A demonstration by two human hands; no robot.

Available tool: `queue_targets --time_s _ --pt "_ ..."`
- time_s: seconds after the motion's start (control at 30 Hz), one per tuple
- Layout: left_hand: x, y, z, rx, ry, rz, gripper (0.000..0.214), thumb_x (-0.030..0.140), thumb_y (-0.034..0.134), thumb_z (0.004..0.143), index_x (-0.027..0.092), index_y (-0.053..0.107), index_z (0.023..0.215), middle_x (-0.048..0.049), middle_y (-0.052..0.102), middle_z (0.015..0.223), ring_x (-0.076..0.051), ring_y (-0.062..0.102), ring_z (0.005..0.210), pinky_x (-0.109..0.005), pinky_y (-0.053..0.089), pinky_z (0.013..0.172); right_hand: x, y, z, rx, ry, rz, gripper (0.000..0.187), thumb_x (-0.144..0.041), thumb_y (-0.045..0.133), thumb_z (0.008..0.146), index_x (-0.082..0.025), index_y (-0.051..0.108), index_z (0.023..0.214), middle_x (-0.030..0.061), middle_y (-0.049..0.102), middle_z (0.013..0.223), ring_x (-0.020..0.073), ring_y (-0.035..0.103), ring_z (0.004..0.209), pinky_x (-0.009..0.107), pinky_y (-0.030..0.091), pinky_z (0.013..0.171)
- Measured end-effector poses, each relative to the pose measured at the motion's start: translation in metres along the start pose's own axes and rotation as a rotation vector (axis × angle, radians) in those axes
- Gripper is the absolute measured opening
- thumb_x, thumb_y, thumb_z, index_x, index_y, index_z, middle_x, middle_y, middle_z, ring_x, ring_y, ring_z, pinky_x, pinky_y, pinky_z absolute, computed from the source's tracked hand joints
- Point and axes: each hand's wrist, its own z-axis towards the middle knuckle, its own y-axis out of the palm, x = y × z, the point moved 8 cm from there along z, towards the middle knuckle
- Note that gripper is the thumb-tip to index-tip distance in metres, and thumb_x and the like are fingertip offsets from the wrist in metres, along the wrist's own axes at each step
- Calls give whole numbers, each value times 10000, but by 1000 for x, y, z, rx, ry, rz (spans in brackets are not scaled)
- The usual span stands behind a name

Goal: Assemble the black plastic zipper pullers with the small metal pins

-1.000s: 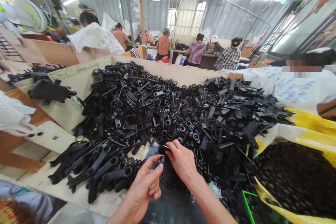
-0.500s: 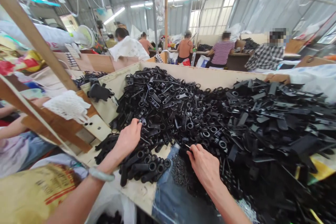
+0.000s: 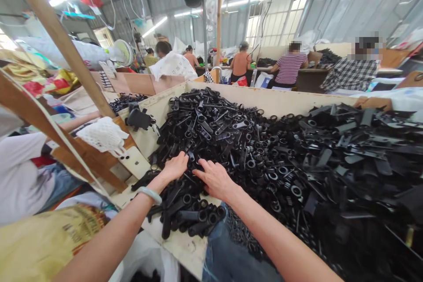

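My left hand (image 3: 176, 166), a pale bangle on its wrist, is closed in a pinch on a small black plastic part (image 3: 191, 157), mostly hidden by the fingers and the dark pile behind. Just to its right, my right hand (image 3: 213, 177) has its fingers apart, with nothing visible between them. Both hands hover at the front of a heap of black plastic parts with ring ends (image 3: 211, 119). Below them, several black tube-shaped handles (image 3: 185, 216) lie grouped on the pale board. Small dark screw-like pieces (image 3: 239, 229) lie beside blue denim cloth (image 3: 220, 251).
Flat black blades (image 3: 357, 145) are heaped at the right. A pale board wall (image 3: 264, 99) bounds the pile at the back. To the left are a white phone (image 3: 137, 164), a white mesh cloth (image 3: 102, 135), a slanting wooden post (image 3: 62, 39) and a yellow sack (image 3: 36, 242). Several people sit working beyond.
My right hand has moved left and up from the small screw-like pieces to beside my left hand, and its fingers have spread. The camera view has shifted slightly left.
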Motion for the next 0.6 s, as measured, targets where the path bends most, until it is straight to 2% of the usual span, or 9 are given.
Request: queue_targets --time_s 0.13,0.3,0.47,0.6 --pt "14 12 3 -73 41 -204 364 352 646 970 185 608 1291 -98 654 1288 -247 680 1060 -462 589 888 20 -5 -4 -16 55 -7 490 -212 758 802 -322 628 1262 69 576 1321 256 612 1072 349 492 854" --pt "51 44 -3 -118 104 -439 350 360 639 975 191 617 1281 -98 652 1292 -246 675 1066 -460 587 893 43 -18 -27 -2 182 -14 447 -196 703 833 -313 620 1256 51 631 1181 228 660 968 303 494 780" --pt "94 74 -15 -156 164 -623 342 360 631 979 200 618 1282 -100 642 1314 -246 669 1080 -460 585 901 59 -30 -59 38 282 6 385 -130 659 863 -277 625 1217 58 633 1191 229 668 1011 297 501 799" --pt "122 79 -27 -202 222 -703 337 390 616 986 179 629 1248 -97 671 1249 -241 683 1048 -443 597 865 75 -39 -95 100 387 52 393 -110 644 875 -273 618 1232 47 627 1219 213 681 1018 277 509 786"
